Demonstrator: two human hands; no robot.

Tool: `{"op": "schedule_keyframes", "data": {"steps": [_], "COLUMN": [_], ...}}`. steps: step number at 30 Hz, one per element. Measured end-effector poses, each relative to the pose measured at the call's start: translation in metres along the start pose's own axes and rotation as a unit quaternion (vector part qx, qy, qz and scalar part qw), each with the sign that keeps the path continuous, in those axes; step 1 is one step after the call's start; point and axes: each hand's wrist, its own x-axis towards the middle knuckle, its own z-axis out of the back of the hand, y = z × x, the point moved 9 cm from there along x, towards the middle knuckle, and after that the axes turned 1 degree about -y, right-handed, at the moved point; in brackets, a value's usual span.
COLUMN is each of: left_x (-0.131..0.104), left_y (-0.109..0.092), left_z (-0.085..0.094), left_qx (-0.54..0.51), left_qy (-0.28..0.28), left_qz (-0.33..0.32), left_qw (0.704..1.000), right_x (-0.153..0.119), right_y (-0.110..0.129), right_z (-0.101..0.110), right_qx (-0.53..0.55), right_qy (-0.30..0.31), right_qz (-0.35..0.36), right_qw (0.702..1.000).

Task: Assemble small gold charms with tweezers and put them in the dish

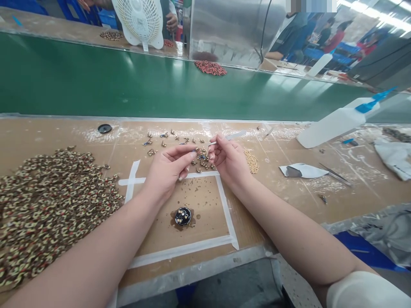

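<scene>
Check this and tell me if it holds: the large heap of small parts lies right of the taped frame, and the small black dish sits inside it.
Not quite: the head view shows the large heap left of the taped frame; the small black dish does sit inside the frame.

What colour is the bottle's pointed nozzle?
The nozzle is bright blue, seen best in the head view.

Left hand [165,169] pinching one tiny piece [194,150] — right hand [227,158] gripping slim silvery tool [236,135] — small round black dish [190,215] inside white tape outline [227,212].
</scene>
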Motion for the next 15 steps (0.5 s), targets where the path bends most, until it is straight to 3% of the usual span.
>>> {"op": "schedule_keyframes", "data": {"steps": [15], "left_x": [0.0029], "left_y": [0.0022], "left_z": [0.0047], "left_qx": [-0.015], "left_qy": [-0.027], "left_qz": [0.02], "left_qw": [0.999], "right_x": [-0.0041], "right_y": [0.0038], "right_z": [-0.0038], "right_qx": [-0.037], "right_qy": [-0.008], "right_qz": [0.021], "right_qw": [0.999]}}
